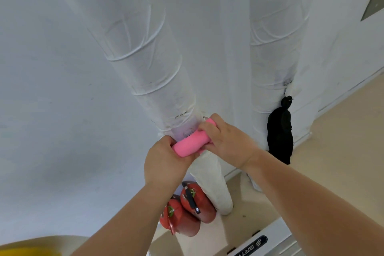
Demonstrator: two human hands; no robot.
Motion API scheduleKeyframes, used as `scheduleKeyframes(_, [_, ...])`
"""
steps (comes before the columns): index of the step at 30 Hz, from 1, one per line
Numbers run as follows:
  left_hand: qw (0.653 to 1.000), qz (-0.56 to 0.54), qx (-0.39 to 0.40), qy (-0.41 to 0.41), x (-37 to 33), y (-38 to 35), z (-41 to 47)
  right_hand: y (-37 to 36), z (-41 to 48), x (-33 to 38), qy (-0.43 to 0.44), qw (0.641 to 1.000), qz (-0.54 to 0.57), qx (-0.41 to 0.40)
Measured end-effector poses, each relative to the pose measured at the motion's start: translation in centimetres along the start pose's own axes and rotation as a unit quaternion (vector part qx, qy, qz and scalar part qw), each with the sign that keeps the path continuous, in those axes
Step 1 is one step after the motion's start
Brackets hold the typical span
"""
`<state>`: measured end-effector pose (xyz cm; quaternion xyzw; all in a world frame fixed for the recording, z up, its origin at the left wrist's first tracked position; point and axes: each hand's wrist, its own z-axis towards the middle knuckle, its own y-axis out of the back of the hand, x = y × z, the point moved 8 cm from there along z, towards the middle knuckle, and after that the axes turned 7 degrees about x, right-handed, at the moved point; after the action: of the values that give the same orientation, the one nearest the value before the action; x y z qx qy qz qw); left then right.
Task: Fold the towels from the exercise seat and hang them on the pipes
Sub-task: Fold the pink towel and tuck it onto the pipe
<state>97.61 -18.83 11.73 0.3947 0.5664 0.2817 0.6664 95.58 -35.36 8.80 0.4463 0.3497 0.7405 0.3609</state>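
Observation:
A folded pink towel [190, 144] lies across the left white wrapped pipe [145, 62], at a narrow joint in its wrapping. My left hand [164, 162] grips the towel's left end with curled fingers. My right hand [226, 141] grips its right end from above. Most of the towel's ends are hidden inside my hands. A second white wrapped pipe [276, 48] stands to the right against the wall.
A black cloth or bag [280, 137] hangs from a hook on the right pipe. Two red fire extinguishers [191, 208] stand on the floor beside the left pipe's base. A white machine edge [261, 241] is at the bottom, and something yellow [25, 252] at the bottom left.

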Motion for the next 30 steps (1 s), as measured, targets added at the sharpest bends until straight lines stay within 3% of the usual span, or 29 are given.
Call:
scheduleKeyframes(10, [0.998,0.044,0.031,0.014,0.5,-1.6,0.1,-1.3,-1.1,-1.1,-0.087,0.991,0.100,0.031])
scheduleKeyframes(15, [0.996,0.038,0.061,0.048,1.2,-1.8,0.4,-1.0,-1.6,-0.7,-0.099,0.990,0.084,0.062])
scheduleKeyframes(19, [0.996,0.025,0.077,0.031,1.0,-1.0,-0.1,-0.4,-2.0,-0.5,-0.107,0.987,0.087,0.079])
scheduleKeyframes(22, [0.999,0.012,0.043,-0.031,0.4,-0.2,-1.0,0.6,-2.2,-0.5,-0.119,0.990,0.046,0.066])
scheduleKeyframes(26, [0.988,0.058,-0.069,-0.124,-0.9,1.5,-2.4,1.6,-2.3,-0.5,-0.130,0.990,-0.031,0.033])
scheduleKeyframes(30, [0.992,0.072,-0.034,-0.099,-0.9,1.5,-1.7,1.2,-2.1,-0.8,-0.155,0.985,-0.061,0.047])
